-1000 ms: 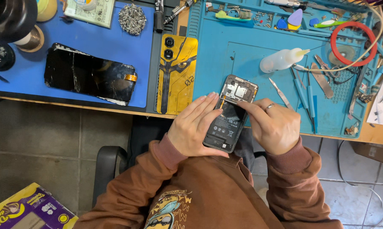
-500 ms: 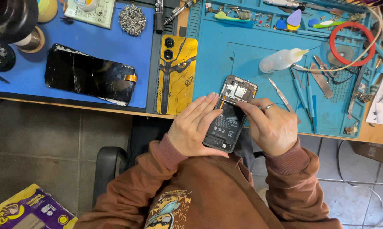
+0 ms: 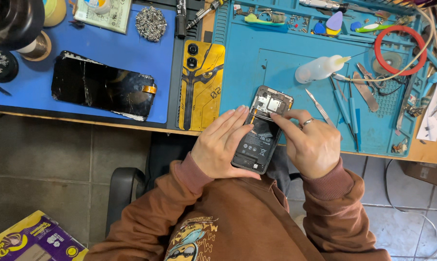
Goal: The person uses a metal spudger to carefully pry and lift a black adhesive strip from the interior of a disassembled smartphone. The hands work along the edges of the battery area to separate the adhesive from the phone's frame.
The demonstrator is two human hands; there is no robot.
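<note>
You are holding an opened phone [image 3: 261, 133] with its back removed, half over the edge of the table [image 3: 131, 123], above your lap. Your left hand [image 3: 223, 145] is cupping its left side, fingers closed around the frame. Your right hand [image 3: 312, 145] is pinching at the flex strip just below the circuit board. Compared with a second ago, almost nothing is changing: both hands are staying put, so the work is remaining on that same spot. A yellow back cover [image 3: 201, 84] is lying just beside the phone, on the table.

Bright even light, soft shadows, sharp focus, perhaps slight edge distortion
</note>
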